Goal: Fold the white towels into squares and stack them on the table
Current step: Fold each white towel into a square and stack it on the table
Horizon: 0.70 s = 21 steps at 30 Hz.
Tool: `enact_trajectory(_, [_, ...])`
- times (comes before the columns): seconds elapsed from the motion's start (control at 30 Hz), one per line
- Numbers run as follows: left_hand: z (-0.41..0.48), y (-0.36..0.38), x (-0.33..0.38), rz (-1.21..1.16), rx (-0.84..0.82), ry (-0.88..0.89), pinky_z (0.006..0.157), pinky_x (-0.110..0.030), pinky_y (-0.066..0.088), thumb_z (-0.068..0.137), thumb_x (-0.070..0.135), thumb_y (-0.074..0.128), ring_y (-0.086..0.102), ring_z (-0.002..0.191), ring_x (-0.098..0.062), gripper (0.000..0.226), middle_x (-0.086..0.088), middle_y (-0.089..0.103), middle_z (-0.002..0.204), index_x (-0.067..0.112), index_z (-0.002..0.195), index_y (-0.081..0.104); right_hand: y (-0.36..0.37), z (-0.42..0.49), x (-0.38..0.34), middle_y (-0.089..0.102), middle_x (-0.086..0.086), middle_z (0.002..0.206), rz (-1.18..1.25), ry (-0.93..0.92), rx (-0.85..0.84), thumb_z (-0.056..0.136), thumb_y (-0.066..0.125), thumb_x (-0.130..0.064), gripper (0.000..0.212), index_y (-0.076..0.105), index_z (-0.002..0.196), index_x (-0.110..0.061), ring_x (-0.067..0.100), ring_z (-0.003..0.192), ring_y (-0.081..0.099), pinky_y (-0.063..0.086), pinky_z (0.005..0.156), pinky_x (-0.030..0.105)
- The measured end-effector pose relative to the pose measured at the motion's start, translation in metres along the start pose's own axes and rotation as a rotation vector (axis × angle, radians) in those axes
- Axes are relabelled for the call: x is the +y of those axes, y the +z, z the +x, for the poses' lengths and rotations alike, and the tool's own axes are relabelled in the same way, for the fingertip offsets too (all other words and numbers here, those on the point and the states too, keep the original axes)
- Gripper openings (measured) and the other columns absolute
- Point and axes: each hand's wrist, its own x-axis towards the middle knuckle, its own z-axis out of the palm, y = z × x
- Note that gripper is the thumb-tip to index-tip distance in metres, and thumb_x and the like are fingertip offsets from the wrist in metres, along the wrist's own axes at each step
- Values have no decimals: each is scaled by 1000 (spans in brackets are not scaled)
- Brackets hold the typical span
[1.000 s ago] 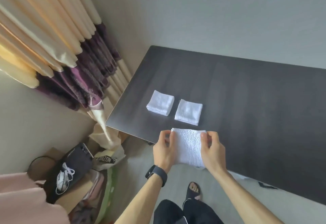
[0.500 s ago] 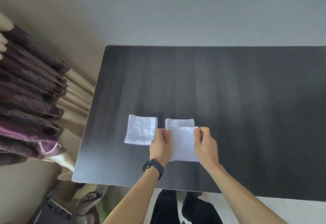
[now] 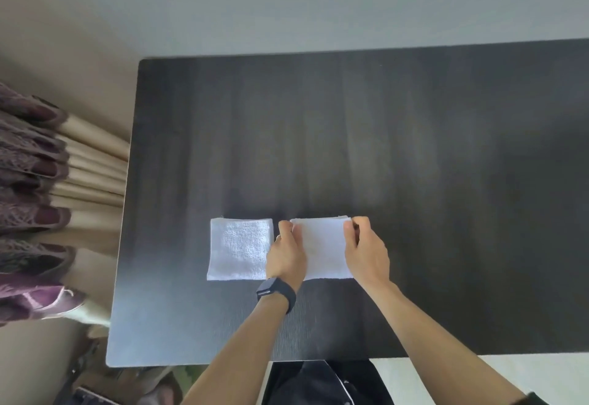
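Two white folded squares lie side by side on the dark table [image 3: 414,149]. The left folded towel [image 3: 239,248] lies alone, untouched. On the right, the folded towel I hold [image 3: 323,247] rests flat on top of another folded towel, whose far edge peeks out beneath it. My left hand [image 3: 287,254], with a black watch on its wrist, pinches this towel's left edge. My right hand [image 3: 366,250] pinches its right edge.
Purple and beige curtains [image 3: 41,200] hang past the table's left edge. The table's near edge is close to my legs [image 3: 322,382]. Clutter lies on the floor at the bottom left [image 3: 95,388]. A pale wall runs behind the table.
Both hands carried the folded towel from the table's near edge forward and set it squarely over the right-hand folded towel, which is now almost covered. The camera tilted to look straighter down.
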Motion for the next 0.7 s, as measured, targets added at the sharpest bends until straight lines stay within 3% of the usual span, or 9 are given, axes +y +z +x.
enact_trajectory(0.27, [2,-6,7,166,31,9,60,-35,39,106,38,24,50,67,-32,26,-2,57,82,15,106,38,2,1,-1,60,-17,91,-26,1,-4,102,29,-49,26,47,111,-33,19,85,58,49,77,39])
enact_trajectory(0.37, [-1,-9,10,196,75,29,62,-38,47,105,40,29,59,72,-34,24,-4,61,98,18,108,39,0,-1,2,59,-14,100,-43,-19,9,100,30,-53,34,49,120,-32,16,85,58,48,76,37])
enact_trajectory(0.47, [-10,-8,9,196,155,130,66,-42,54,101,36,43,62,97,-31,31,-4,50,123,18,126,44,-2,-8,14,55,-10,113,6,-36,89,98,38,-51,40,51,127,-27,11,94,56,46,71,29])
enact_trajectory(0.57, [-16,2,-1,364,222,409,85,-42,55,93,33,56,55,119,-29,48,-7,50,140,18,138,49,1,-18,24,55,-4,131,36,-138,190,95,36,-50,46,56,125,-22,14,114,52,50,88,29])
enact_trajectory(0.63, [-15,9,-8,480,175,492,106,-46,43,94,39,50,43,137,-26,56,-5,41,153,19,147,43,6,-22,26,50,-4,143,-31,-230,198,97,31,-47,50,55,132,-20,15,127,46,43,102,32])
enact_trajectory(0.7, [-11,14,-15,562,117,523,117,-51,28,98,42,39,27,148,-23,61,-2,27,161,19,153,33,11,-21,25,39,-2,155,-156,-341,171,101,27,-40,53,46,144,-17,16,140,36,35,110,32])
